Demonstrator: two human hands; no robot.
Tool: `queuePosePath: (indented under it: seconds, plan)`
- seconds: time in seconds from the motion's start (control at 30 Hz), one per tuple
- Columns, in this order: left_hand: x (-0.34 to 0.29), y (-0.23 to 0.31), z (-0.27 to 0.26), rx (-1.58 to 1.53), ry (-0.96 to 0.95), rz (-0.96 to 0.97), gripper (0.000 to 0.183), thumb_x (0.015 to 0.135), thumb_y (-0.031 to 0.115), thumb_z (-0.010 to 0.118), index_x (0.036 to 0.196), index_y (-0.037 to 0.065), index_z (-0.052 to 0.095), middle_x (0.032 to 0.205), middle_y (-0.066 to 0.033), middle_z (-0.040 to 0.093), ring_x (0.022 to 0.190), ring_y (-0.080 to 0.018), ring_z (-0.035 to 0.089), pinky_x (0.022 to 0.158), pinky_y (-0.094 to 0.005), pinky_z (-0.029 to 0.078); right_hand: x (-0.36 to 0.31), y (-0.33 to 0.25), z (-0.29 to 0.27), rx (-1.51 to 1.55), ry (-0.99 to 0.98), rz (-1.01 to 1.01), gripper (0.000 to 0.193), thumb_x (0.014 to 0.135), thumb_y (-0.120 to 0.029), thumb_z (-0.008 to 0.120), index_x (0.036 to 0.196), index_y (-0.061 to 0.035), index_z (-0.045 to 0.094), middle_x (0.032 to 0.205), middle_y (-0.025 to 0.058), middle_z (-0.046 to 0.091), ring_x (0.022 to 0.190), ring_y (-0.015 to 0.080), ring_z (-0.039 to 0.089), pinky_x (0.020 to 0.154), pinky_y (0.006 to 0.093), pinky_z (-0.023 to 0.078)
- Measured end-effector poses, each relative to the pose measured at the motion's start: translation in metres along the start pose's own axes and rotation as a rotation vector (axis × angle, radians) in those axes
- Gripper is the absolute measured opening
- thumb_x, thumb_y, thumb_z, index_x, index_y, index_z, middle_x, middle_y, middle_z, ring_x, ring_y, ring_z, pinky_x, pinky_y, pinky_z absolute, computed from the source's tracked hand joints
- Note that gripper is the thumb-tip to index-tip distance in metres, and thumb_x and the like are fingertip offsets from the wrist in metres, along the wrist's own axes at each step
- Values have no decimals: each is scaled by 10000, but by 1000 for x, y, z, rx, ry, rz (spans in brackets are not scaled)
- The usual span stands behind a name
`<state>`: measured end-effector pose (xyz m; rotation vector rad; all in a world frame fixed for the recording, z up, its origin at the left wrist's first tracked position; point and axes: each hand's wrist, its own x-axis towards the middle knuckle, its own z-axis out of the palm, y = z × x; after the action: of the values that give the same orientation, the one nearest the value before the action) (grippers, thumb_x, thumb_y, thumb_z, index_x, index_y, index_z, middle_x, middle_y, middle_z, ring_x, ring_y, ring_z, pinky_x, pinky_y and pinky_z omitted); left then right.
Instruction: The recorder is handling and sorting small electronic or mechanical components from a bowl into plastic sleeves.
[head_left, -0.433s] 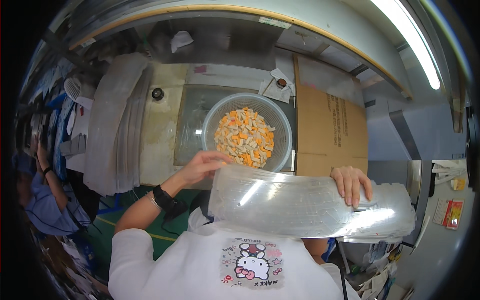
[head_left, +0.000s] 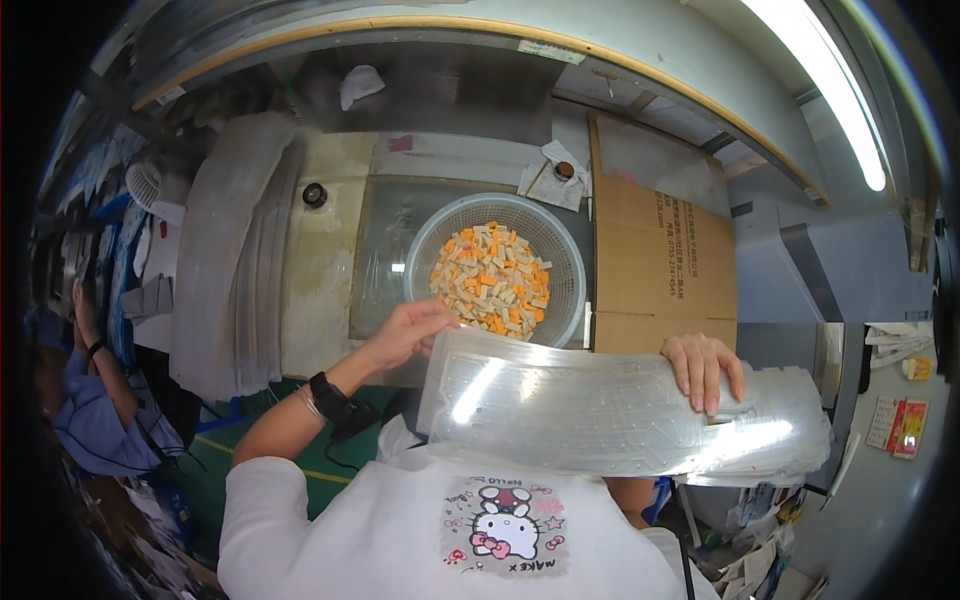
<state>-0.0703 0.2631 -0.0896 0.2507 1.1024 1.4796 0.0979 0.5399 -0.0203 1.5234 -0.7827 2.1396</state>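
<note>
A clear, embossed plastic sheet (head_left: 560, 400) bends across my front, resting over a stack of similar sheets (head_left: 795, 430) at the right. Its far left corner is pinched between the thumb and fingers of my left hand (head_left: 408, 335), close to the near rim of a round grey plastic basket (head_left: 576, 270). Small orange and beige blocks (head_left: 490, 280) fill the basket's bottom. My right hand (head_left: 704, 370) wraps over the far edge of the sheets, fingers lying on top and pointing toward me. The right thumb is hidden, and the sheets cover most of that forearm.
More plastic sheets (head_left: 235, 250) are piled at the left, beside a small dark round jar (head_left: 314, 195). A cardboard box (head_left: 660, 260) lies right of the basket. Another small jar (head_left: 564, 171) sits on white paper behind it. A co-worker's arm (head_left: 110, 385) shows at far left.
Reflections on the sheet have shifted, and its left part has tilted slightly. Both hands stay in nearly the same places.
</note>
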Motion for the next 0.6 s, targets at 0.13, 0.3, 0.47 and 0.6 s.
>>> queuePosePath:
  seconds: [0.13, 0.3, 0.47, 0.6]
  plan:
    - [4, -1, -9, 24, -76, -1, 134, 770, 98, 476, 881, 24, 486, 672, -17, 544, 541, -41, 509, 452, -150, 417, -2, -2, 0, -1, -3, 19, 200, 762, -83, 488, 940, -161, 535, 813, 89, 594, 743, 171, 570, 703, 251, 426]
    - [6, 2, -10, 99, -151, 16, 184, 751, 84, 498, 918, 16, 459, 672, -17, 544, 551, -40, 507, 465, -153, 413, -1, -3, -2, 5, -23, 26, 206, 760, -85, 491, 947, -161, 533, 817, 91, 593, 741, 175, 571, 705, 253, 425]
    - [11, -5, -12, 150, -92, 27, 142, 757, 90, 497, 883, 30, 473, 668, -6, 542, 544, -33, 497, 454, -146, 394, -3, -2, -2, -10, -3, 4, 205, 764, -87, 486, 948, -162, 533, 816, 93, 593, 734, 176, 573, 706, 255, 426]
    - [14, -8, -10, 143, -30, 30, 120, 753, 64, 487, 869, 36, 490, 682, -5, 548, 550, -32, 498, 457, -145, 396, -2, -2, -2, -20, 3, 6, 198, 768, -94, 480, 946, -162, 534, 819, 94, 593, 741, 176, 573, 705, 253, 424]
